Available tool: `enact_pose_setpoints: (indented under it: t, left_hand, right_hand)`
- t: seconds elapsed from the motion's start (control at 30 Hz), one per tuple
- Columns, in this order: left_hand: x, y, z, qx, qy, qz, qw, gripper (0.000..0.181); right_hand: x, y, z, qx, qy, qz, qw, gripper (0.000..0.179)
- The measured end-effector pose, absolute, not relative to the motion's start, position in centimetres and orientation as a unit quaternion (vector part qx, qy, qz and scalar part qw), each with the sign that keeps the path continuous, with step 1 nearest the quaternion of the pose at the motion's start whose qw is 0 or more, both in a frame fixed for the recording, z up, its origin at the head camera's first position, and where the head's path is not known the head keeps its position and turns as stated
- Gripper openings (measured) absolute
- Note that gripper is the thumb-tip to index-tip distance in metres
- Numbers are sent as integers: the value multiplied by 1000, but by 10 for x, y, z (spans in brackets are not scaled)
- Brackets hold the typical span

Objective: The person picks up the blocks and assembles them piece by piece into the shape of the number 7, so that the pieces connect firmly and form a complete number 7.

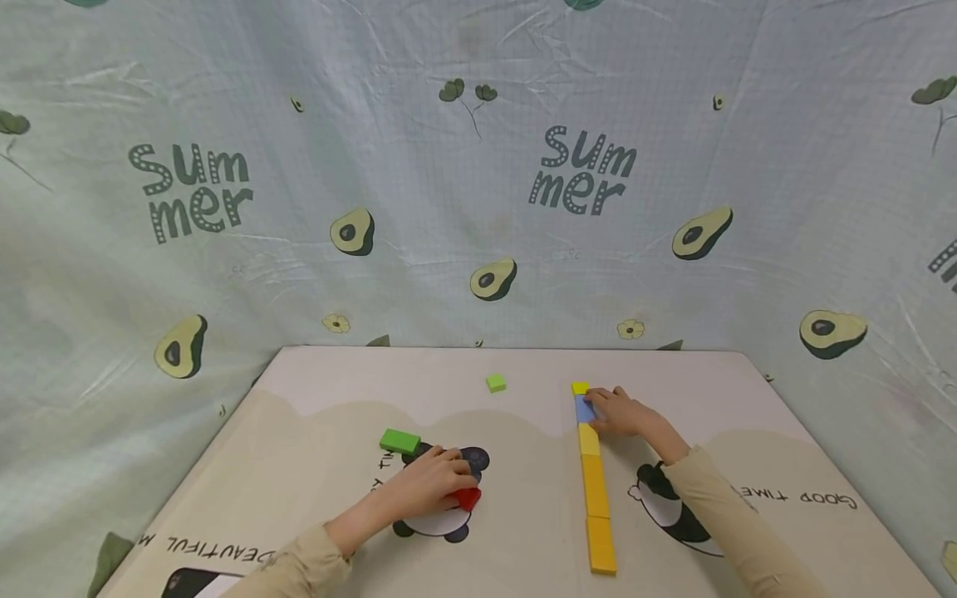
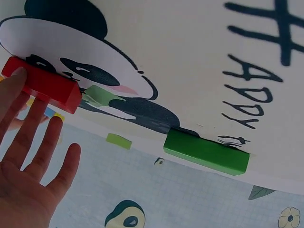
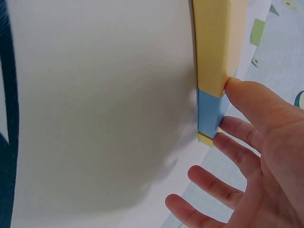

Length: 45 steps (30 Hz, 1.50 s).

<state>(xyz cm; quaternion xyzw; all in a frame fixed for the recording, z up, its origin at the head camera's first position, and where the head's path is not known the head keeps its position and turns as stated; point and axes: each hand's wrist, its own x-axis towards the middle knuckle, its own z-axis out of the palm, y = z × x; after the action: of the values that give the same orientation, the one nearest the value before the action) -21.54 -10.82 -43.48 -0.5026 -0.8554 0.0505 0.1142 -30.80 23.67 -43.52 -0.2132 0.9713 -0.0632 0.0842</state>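
Our left hand [image 1: 435,482] pinches the red block [image 1: 469,498] between thumb and finger, the other fingers spread, over the panda print left of the row [image 1: 596,486]; whether the block touches the table [image 1: 299,473], we cannot tell. Our right hand [image 1: 622,411] is loosely spread, its thumb and fingertips touching at the blue block [image 1: 583,409], near the table's far edge; we cannot tell whether it grips. Uneven pressure there could, we judge, skew the blue block or push the small yellow block [image 1: 580,387] out of line. A light pinch near one end might let the red block twist, and a careless left swing could knock the green block [image 1: 400,441].
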Motion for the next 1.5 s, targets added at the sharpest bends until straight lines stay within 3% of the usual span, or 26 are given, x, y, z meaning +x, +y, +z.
enact_pose_setpoints:
  t: [1.5]
  left_hand:
    - [-303,-22,-422,-486,-860,81,136,23]
  right_hand:
    - [-308,236,-431,-219,969,-68,95,47]
